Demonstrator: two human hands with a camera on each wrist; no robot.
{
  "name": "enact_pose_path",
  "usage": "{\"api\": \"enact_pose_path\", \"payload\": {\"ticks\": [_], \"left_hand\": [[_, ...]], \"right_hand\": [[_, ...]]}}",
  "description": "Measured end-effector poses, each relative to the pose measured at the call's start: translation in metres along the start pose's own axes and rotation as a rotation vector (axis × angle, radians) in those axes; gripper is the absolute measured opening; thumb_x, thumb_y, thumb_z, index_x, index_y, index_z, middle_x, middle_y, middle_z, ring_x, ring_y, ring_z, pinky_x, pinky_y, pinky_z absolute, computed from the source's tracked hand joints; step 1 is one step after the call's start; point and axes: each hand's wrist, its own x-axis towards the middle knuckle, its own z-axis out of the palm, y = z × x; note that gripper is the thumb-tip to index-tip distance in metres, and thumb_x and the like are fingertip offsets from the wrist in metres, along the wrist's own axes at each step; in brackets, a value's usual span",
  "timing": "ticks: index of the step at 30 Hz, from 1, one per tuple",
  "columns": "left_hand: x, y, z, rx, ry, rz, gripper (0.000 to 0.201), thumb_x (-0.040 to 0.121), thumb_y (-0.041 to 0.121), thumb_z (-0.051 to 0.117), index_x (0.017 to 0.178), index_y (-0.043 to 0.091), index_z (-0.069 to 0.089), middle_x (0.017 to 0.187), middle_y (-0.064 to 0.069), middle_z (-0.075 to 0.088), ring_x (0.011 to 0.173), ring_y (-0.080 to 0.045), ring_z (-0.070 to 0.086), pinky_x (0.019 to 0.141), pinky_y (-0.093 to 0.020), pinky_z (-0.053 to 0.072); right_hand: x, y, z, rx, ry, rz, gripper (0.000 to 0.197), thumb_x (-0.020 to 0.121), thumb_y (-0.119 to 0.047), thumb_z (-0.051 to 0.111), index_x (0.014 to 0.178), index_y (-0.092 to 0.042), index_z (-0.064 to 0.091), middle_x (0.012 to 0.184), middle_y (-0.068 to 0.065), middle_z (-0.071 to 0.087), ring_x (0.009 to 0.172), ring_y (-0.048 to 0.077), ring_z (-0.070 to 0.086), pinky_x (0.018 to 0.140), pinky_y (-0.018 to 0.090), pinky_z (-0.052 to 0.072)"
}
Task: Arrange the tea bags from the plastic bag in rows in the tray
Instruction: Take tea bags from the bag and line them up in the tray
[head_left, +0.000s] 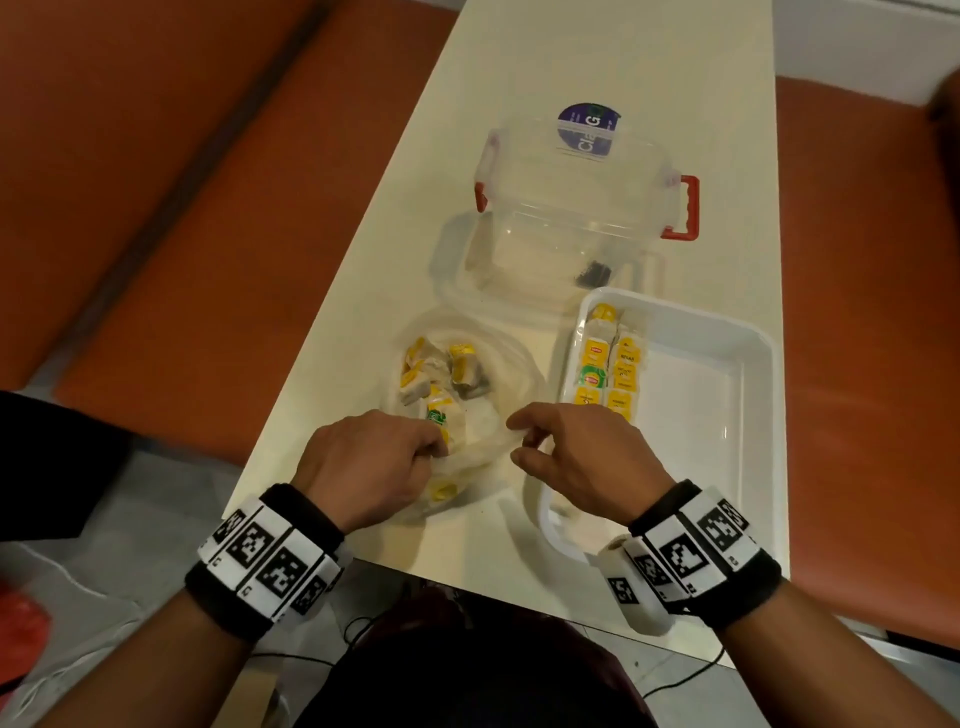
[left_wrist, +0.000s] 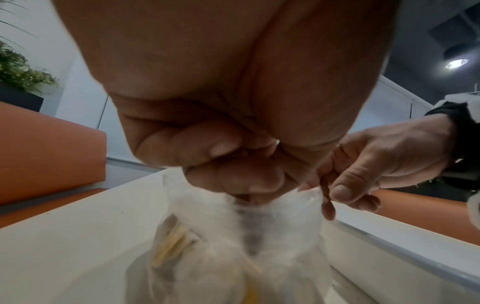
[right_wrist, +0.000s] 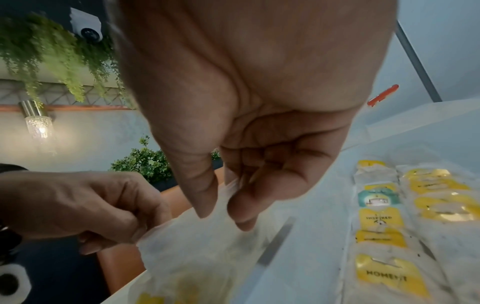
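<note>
A clear plastic bag (head_left: 480, 441) lies on the white table, with several yellow-tagged tea bags (head_left: 441, 369) inside it. My left hand (head_left: 384, 457) grips the bag's near edge with curled fingers (left_wrist: 228, 181). My right hand (head_left: 561, 441) pinches the opposite edge of the bag (right_wrist: 207, 242) between thumb and fingers (right_wrist: 244, 209). To the right stands a white tray (head_left: 748, 415). Two short rows of tea bags (head_left: 608, 364) lie along the tray's left side, and they show close up as tea bags (right_wrist: 381, 226) in the right wrist view.
A clear lidded storage box (head_left: 576, 208) with red latches stands behind the bag and tray. Orange bench seats (head_left: 156, 208) flank the narrow table (head_left: 571, 62). The tray's right part is bare white.
</note>
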Motion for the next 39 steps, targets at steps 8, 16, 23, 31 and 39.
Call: {"api": "enact_pose_path", "payload": {"ticks": [8, 16, 23, 31, 39], "left_hand": [[0.051, -0.002, -0.024, 0.019, -0.018, 0.184, 0.033, 0.099, 0.030, 0.052, 0.129, 0.044, 0.055, 0.132, 0.015, 0.055, 0.112, -0.016, 0.057, 0.074, -0.031, 0.040], [0.087, 0.005, -0.030, 0.523, -0.278, 0.426, 0.046, 0.087, 0.052, 0.066, 0.131, 0.045, 0.054, 0.128, 0.003, 0.050, 0.117, -0.024, 0.046, 0.079, -0.034, 0.036], [0.092, -0.006, -0.030, 0.377, -0.215, 0.448, 0.022, 0.080, 0.049, 0.070, 0.099, 0.040, 0.063, 0.106, 0.012, 0.049, 0.093, -0.015, 0.043, 0.073, -0.033, 0.039], [0.085, -0.018, -0.034, -0.070, -0.189, 0.365, 0.020, 0.083, 0.036, 0.069, 0.088, 0.031, 0.051, 0.094, 0.011, 0.065, 0.087, -0.017, 0.056, 0.070, -0.035, 0.047], [0.079, -0.026, -0.038, -0.696, -0.274, 0.251, 0.032, 0.097, 0.015, 0.062, 0.127, 0.028, 0.059, 0.118, -0.004, 0.066, 0.103, -0.023, 0.067, 0.086, -0.036, 0.057]], "right_hand": [[-0.006, -0.010, 0.006, -0.101, 0.019, -0.007, 0.021, 0.098, -0.044, 0.053, 0.114, -0.042, 0.067, 0.102, -0.018, 0.072, 0.099, 0.012, 0.065, 0.077, 0.033, 0.052], [-0.009, -0.013, 0.010, -0.095, 0.033, 0.012, 0.022, 0.099, -0.045, 0.051, 0.111, -0.042, 0.069, 0.102, -0.017, 0.073, 0.095, 0.013, 0.066, 0.074, 0.035, 0.053], [-0.008, -0.012, 0.012, -0.075, 0.037, 0.033, 0.022, 0.098, -0.043, 0.051, 0.111, -0.041, 0.069, 0.101, -0.016, 0.073, 0.095, 0.014, 0.066, 0.074, 0.035, 0.054], [-0.008, -0.010, 0.013, -0.055, 0.024, 0.037, 0.021, 0.098, -0.043, 0.053, 0.111, -0.041, 0.069, 0.100, -0.018, 0.073, 0.095, 0.011, 0.065, 0.069, 0.029, 0.048], [-0.008, -0.007, 0.012, -0.054, 0.032, 0.018, 0.023, 0.099, -0.043, 0.051, 0.113, -0.040, 0.069, 0.102, -0.016, 0.073, 0.096, 0.012, 0.065, 0.073, 0.033, 0.053]]}}
